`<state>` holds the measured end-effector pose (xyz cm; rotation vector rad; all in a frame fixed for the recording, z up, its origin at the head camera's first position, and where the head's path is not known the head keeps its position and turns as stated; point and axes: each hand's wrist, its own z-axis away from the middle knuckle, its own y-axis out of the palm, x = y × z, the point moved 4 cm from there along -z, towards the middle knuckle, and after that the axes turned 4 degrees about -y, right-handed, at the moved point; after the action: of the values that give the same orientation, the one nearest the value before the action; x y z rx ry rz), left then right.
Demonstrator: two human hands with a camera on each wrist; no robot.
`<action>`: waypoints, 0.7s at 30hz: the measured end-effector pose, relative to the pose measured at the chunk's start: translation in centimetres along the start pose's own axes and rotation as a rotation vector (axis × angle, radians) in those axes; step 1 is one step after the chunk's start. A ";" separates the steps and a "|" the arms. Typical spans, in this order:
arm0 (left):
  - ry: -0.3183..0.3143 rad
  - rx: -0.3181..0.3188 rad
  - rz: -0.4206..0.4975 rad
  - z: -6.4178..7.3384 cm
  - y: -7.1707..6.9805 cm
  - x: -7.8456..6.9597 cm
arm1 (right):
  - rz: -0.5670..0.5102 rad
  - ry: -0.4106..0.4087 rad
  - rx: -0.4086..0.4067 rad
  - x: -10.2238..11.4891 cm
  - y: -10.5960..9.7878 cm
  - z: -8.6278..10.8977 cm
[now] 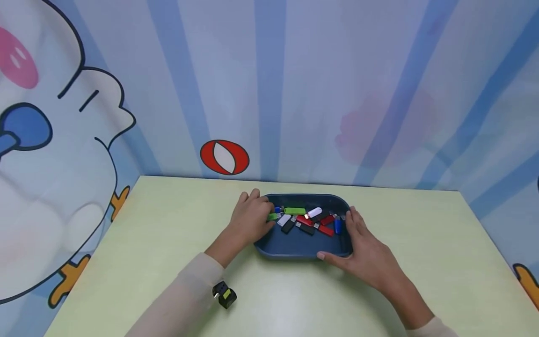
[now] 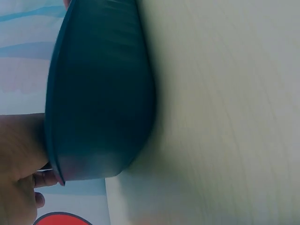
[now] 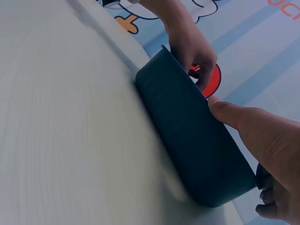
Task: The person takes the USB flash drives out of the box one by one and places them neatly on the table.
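the left hand (image 2: pixel 18 157) lies at the rim of a dark teal tray (image 2: pixel 98 93), whose outer wall faces the camera; a pale tabletop (image 2: pixel 225 112) extends at right, a bluish backdrop (image 2: pixel 23 70) at left.

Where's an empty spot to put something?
Bare: the pale yellow tabletop right of the right hand and left of the left hand, plus the near strip inside the dark blue rectangular plastic tray. Crowded: its middle and back, with colourful oblong USB sticks.
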<state>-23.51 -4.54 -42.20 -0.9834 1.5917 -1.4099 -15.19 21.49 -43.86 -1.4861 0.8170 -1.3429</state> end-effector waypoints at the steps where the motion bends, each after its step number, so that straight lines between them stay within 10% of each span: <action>1: -0.002 -0.001 -0.001 -0.1 0.1 -0.1 | 0.003 0.001 -0.001 0.1 0.0 0.1; 21: -0.011 -0.025 -0.110 -0.9 0.8 -1.2 | 0.025 0.020 -0.008 0.7 -0.2 1.0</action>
<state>-23.85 -2.98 -42.88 -1.1066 1.5715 -1.4585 -14.13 21.11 -43.43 -1.4666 0.8514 -1.3394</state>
